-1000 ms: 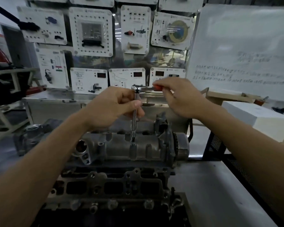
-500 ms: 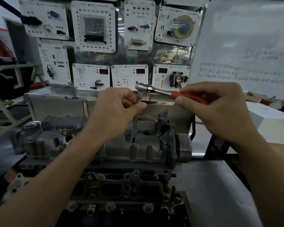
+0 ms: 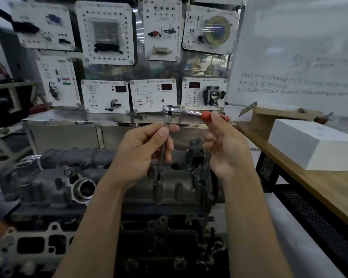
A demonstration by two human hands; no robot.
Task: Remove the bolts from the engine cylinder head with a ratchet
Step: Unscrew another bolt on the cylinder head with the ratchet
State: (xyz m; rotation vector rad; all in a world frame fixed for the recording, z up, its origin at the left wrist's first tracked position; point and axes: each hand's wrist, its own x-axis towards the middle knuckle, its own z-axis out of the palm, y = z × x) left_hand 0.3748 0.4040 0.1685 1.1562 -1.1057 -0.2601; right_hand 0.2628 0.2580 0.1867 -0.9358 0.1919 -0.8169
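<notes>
While the left hand [image 3: 147, 151] grips the bar [image 3: 163, 149] of the ratchet [image 3: 170, 111] between thumb and curled fingers, the right hand [image 3: 226, 151] lays a finger across the red handle [image 3: 206, 115], with the palm loose. Whether it really pinches the handle, I cannot tell. The step, as I judge it, is to turn out one bolt near the middle of the cylinder head [image 3: 181, 184]. To do it well, the left hand should hold the bar straight over the bolt, so the socket does not tilt or slip off. The right hand should take the handle fully and swing it in short, even strokes. The cylinder head is dark grey cast metal with round bosses along its near edge. It sits on the engine block [image 3: 169, 233] in the middle of the scene, on the table [image 3: 295, 247]. The bolt itself is hidden under the socket.
</notes>
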